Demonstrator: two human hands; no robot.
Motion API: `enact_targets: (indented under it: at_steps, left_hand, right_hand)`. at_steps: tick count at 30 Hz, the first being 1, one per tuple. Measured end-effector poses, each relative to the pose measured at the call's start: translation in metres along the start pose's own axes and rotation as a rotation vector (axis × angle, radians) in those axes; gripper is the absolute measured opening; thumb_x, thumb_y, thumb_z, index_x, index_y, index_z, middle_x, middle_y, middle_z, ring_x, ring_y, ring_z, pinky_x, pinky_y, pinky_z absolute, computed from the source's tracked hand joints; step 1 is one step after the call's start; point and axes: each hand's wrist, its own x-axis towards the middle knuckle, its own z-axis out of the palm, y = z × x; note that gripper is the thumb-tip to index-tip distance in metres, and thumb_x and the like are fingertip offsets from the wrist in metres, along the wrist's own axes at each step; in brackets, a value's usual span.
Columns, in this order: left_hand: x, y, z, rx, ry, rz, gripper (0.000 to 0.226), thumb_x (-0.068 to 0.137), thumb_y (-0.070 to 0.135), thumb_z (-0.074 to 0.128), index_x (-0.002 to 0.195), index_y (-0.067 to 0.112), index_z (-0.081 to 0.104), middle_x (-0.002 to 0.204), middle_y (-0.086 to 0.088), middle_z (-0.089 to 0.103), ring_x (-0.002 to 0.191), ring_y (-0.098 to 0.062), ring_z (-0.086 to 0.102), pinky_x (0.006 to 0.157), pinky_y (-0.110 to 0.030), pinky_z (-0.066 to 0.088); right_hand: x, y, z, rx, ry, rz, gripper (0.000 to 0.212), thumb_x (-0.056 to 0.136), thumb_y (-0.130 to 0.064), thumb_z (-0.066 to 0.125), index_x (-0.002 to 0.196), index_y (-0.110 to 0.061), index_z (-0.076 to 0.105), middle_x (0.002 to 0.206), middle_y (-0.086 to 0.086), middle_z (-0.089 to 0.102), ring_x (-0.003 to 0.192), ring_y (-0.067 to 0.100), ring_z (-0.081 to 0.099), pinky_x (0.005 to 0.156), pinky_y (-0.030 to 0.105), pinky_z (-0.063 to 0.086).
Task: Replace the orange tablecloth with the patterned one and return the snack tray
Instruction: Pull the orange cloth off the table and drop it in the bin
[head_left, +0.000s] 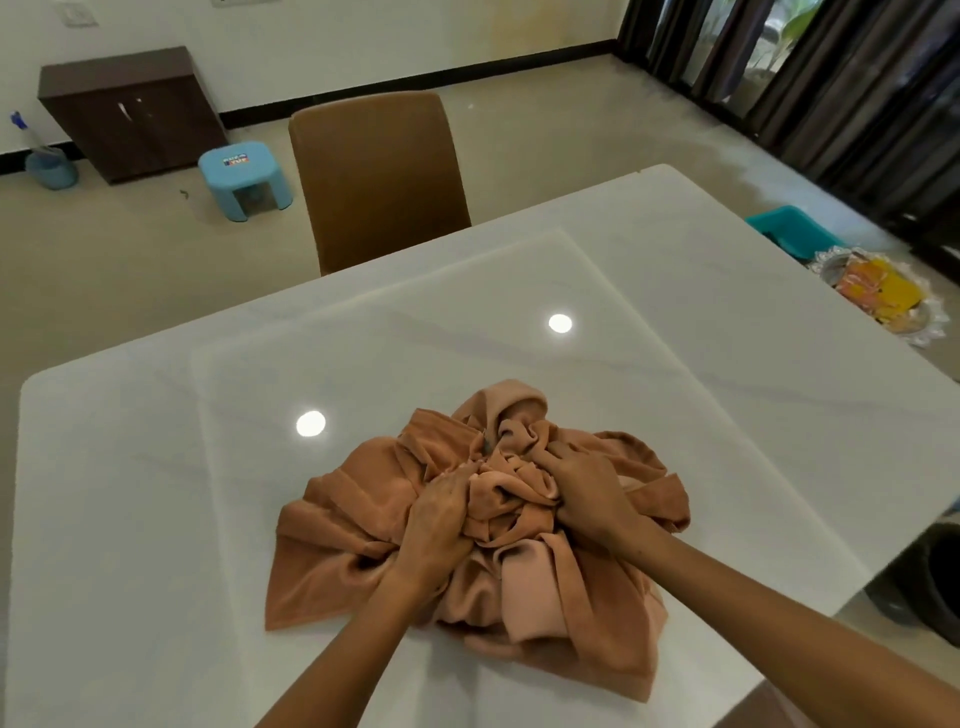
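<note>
the orange cloth (470, 540) was already off and bunched in a heap on the bare white surface (156, 493). the left hand (436, 525) pressed on it, fingers curled into the folds; the right hand (587, 493) had its fingers clamped on a wad. a brown chair (376, 176) stood beyond the fingers. the snack tray (883, 296) sat far right of them. no patterned cloth showed; laying it and returning the tray remained.

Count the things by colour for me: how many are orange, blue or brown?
Orange: 1, the bunched tablecloth
Blue: 3, the stool, the bucket, the teal bin
Brown: 2, the chair, the cabinet
Total: 6
</note>
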Motion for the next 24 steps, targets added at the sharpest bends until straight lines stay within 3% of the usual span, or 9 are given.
enact_targets:
  at_steps: [4,8,11,13,16,24]
  left_hand:
    - [-0.024,0.023,-0.004,-0.004,-0.01,0.018,0.068,0.086,0.021,0.068,0.144,0.005,0.035,0.126,-0.011,0.06,0.106,-0.022,0.061,0.095,-0.029,0.047]
    - [-0.041,0.049,-0.015,0.091,-0.031,0.11,0.062,0.08,0.007,0.071,0.137,0.003,0.045,0.126,-0.02,0.059,0.112,-0.035,0.059,0.098,-0.043,0.048]
    - [-0.058,0.071,-0.02,0.136,-0.002,0.146,0.062,0.075,0.002,0.075,0.132,-0.001,0.05,0.119,-0.023,0.062,0.105,-0.038,0.063,0.093,-0.044,0.051]
    - [-0.072,0.085,-0.021,0.154,0.01,0.174,0.064,0.074,0.003,0.077,0.132,-0.001,0.05,0.119,-0.024,0.062,0.105,-0.038,0.063,0.091,-0.044,0.052]
    - [-0.094,0.101,-0.02,0.173,0.008,0.233,0.065,0.075,0.004,0.076,0.134,0.0,0.048,0.121,-0.024,0.061,0.108,-0.038,0.061,0.093,-0.044,0.051]
    - [-0.156,0.14,-0.016,0.172,-0.044,0.362,0.066,0.073,-0.006,0.073,0.134,0.0,0.048,0.125,-0.025,0.058,0.113,-0.039,0.059,0.097,-0.049,0.048]
  right_hand:
    - [-0.036,-0.01,0.001,0.064,0.08,0.037,0.049,0.079,-0.016,0.06,0.127,-0.023,0.057,0.118,0.005,0.062,0.096,0.028,0.06,0.069,0.039,0.05]
    - [-0.067,-0.02,-0.01,0.113,0.194,0.055,0.042,0.078,-0.017,0.068,0.12,-0.018,0.063,0.107,0.008,0.067,0.093,0.027,0.061,0.077,0.035,0.049]
    - [-0.097,-0.029,-0.018,0.188,0.27,0.076,0.041,0.074,-0.012,0.072,0.115,-0.013,0.065,0.101,0.01,0.069,0.089,0.028,0.062,0.075,0.028,0.046]
    - [-0.12,-0.036,-0.021,0.241,0.319,0.084,0.04,0.075,-0.012,0.073,0.115,-0.012,0.066,0.102,0.01,0.069,0.09,0.029,0.063,0.077,0.032,0.051]
    - [-0.155,-0.046,-0.026,0.266,0.345,0.107,0.04,0.077,-0.016,0.073,0.116,-0.013,0.065,0.104,0.01,0.069,0.092,0.029,0.063,0.08,0.04,0.053]
    - [-0.253,-0.079,-0.025,0.271,0.385,0.248,0.046,0.082,-0.03,0.069,0.126,-0.025,0.058,0.126,0.007,0.051,0.093,0.026,0.06,0.078,0.026,0.049]
